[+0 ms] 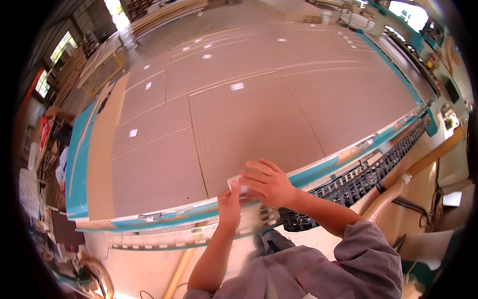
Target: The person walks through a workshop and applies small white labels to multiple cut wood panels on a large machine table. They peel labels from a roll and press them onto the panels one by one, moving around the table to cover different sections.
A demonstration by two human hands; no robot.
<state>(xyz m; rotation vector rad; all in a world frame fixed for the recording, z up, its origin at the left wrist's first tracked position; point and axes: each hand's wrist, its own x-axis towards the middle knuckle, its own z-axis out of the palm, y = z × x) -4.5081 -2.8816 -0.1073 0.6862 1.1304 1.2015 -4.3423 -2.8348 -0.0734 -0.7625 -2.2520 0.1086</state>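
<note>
Over the near edge of a large machine table, my left hand (229, 208) pinches a small white label (231, 180) between thumb and fingers. My right hand (268, 183) is close against the label from the right, its fingers stretched out and somewhat blurred. Whether its fingertips touch the label cannot be made out. Beneath and beyond both hands lies a brown board (249, 132), cut into several rectangular panels by thin lines. One white label (237, 86) lies on the middle panel, and another label (133, 133) on a panel at the left.
A teal rail (318, 172) runs along the table's near edge, with a black cable chain (368, 172) below it at the right. A tan hose (388, 197) bends beside the chain. Stacked boards (167, 17) stand at the back left, near a yellow-framed trolley (102, 74).
</note>
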